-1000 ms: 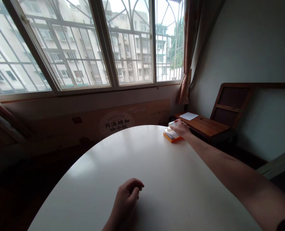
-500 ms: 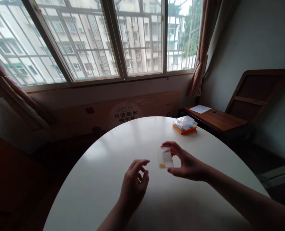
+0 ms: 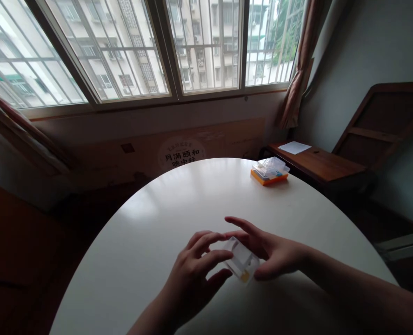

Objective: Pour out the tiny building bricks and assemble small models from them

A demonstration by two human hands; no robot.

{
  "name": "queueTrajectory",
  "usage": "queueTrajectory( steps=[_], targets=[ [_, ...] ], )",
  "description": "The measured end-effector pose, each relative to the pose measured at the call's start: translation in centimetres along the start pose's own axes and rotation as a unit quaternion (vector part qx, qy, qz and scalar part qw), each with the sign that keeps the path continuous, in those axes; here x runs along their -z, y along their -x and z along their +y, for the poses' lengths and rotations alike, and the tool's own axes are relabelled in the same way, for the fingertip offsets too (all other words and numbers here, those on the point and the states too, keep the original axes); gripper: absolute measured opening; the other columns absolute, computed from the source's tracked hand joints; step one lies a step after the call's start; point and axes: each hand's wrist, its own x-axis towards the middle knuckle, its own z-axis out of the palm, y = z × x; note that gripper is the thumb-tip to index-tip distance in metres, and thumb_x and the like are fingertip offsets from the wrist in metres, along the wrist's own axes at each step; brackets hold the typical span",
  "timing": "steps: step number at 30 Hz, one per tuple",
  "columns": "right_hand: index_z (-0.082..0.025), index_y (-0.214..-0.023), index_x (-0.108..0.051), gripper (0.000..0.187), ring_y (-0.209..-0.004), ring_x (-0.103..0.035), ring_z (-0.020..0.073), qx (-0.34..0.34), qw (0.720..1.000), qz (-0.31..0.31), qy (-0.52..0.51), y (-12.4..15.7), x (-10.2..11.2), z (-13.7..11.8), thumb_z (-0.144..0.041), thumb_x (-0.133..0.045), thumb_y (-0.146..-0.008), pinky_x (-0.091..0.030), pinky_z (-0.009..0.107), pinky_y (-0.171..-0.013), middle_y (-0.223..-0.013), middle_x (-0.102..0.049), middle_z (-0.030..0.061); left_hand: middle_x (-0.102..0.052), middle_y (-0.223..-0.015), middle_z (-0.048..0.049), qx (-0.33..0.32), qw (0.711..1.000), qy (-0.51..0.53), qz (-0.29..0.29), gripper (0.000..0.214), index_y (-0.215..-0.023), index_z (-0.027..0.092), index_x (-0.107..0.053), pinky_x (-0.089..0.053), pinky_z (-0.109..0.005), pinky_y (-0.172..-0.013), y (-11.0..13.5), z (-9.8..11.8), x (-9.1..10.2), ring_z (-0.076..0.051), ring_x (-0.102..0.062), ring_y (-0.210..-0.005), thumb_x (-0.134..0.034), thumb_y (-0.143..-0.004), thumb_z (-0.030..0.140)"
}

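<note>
A small clear plastic box [image 3: 240, 259] with a bit of orange at its lower corner is held just above the white round table [image 3: 150, 223], near its front middle. My right hand [image 3: 272, 251] grips the box from the right, thumb below and fingers over the top. My left hand [image 3: 194, 274] closes on its left side with fingers and thumb. Both hands hold it tilted.
A stack of clear boxes on an orange one [image 3: 269, 170] sits at the table's far right edge. Beyond it stands a low wooden side table [image 3: 327, 164] with a white sheet of paper [image 3: 295, 147]. A barred window spans the back wall; a cardboard panel leans below it.
My right hand took a clear box from the far stack and brought it toward me. My left hand rose from the table and closed on the box's left side.
</note>
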Motion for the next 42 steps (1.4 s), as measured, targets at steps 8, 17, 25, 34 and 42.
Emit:
queueTrajectory(
  steps=[8, 17, 25, 34, 42],
  targets=[
    [-0.029, -0.148, -0.039, 0.100, -0.112, -0.060, 0.0228, -0.027, 0.985, 0.036, -0.168, -0.8, -0.4, 1.4, -0.002, -0.083, -0.063, -0.048, 0.031, -0.090, -0.142, -0.047, 0.0151, -0.064, -0.116, -0.0095, -0.025, 0.997, -0.029, 0.064, 0.019, -0.102, 0.021, -0.063, -0.054, -0.036, -0.086, 0.3, 0.3, 0.5, -0.024, -0.055, -0.110, -0.071, -0.086, 0.023],
    [-0.032, -0.143, -0.048, 0.092, -0.121, -0.056, 0.0230, -0.072, 0.984, 0.015, -0.160, -0.7, -0.7, 1.1, -0.008, -0.086, -0.062, -0.048, 0.031, -0.093, -0.144, -0.047, 0.0095, -0.062, -0.126, -0.0081, -0.035, 0.996, -0.053, -0.065, 0.041, -0.131, 0.027, -0.052, -0.043, -0.050, -0.106, 0.0, 1.2, 0.4, -0.026, -0.054, -0.116, -0.062, -0.091, 0.028],
    [-0.023, -0.137, -0.053, 0.064, -0.102, -0.059, 0.0199, -0.037, 0.992, 0.063, 0.099, -0.8, -1.2, 0.3, -0.022, -0.078, -0.078, -0.048, 0.032, -0.085, -0.110, -0.063, 0.0070, -0.059, -0.119, -0.0116, -0.009, 0.992, -0.119, -0.029, 0.040, -0.132, 0.026, -0.057, -0.055, -0.042, -0.084, 0.4, 0.0, 0.4, -0.025, -0.058, -0.101, -0.061, -0.091, 0.028],
    [-0.015, -0.110, -0.061, 0.040, -0.086, -0.059, 0.0158, -0.013, 0.988, 0.120, 0.099, -1.5, -2.2, 1.6, -0.030, -0.079, -0.077, -0.048, 0.027, -0.074, -0.095, -0.063, 0.0046, -0.061, -0.113, -0.0123, -0.005, 0.992, -0.127, 0.007, 0.035, -0.129, 0.021, -0.059, -0.055, -0.039, -0.077, 0.1, 0.7, -0.4, -0.024, -0.057, -0.094, -0.052, -0.094, 0.023],
    [-0.014, -0.107, -0.059, 0.038, -0.075, -0.058, 0.0124, -0.033, 0.990, 0.125, 0.056, -1.8, -2.3, 1.9, -0.032, -0.077, -0.079, -0.052, 0.025, -0.065, -0.089, -0.061, 0.0033, -0.067, -0.108, -0.0125, 0.008, 0.992, -0.125, 0.015, 0.030, -0.122, 0.017, -0.061, -0.056, -0.037, -0.075, 0.0, 0.5, -0.3, -0.024, -0.062, -0.091, -0.047, -0.098, 0.030]
  ],
)
